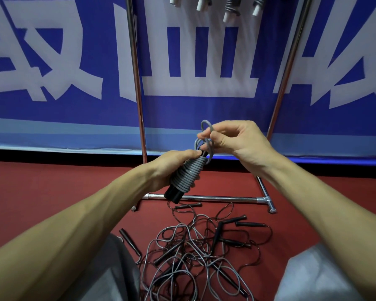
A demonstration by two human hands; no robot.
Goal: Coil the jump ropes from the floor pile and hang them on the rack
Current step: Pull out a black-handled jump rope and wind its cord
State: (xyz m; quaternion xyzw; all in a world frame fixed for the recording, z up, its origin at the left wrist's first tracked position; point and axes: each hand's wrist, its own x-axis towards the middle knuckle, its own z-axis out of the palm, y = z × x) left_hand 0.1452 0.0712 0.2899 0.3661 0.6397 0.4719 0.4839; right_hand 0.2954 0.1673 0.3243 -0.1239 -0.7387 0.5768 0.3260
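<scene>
1. Centre of frame: the left hand point(172, 168) is clenched round the coiled jump rope point(189, 173). Grey cord is wound in tight turns along the black handles, with the black butt end bare at the bundle's lower left.
2. The right hand point(232, 141), just above and to the right, pinches the free loops point(202, 125) of cord at the top of the bundle, fingers curled about them.
3. Step in hand, by my reading: closing off the wrap by tucking or locking the last loop so the coil holds.
4. The floor pile point(200, 255) sits lower centre on the red floor point(52, 192). Several ropes lie tangled and uncoiled, so much of the task remains.
5. The rack point(221, 198) has its base bar just beyond the pile. The hung ropes point(230, 9) show at the top edge.
6. Next move calls for securing the tail while leaving a loop to hang by, then lifting the bundle up beside those hung. The hooks are out of view.
</scene>
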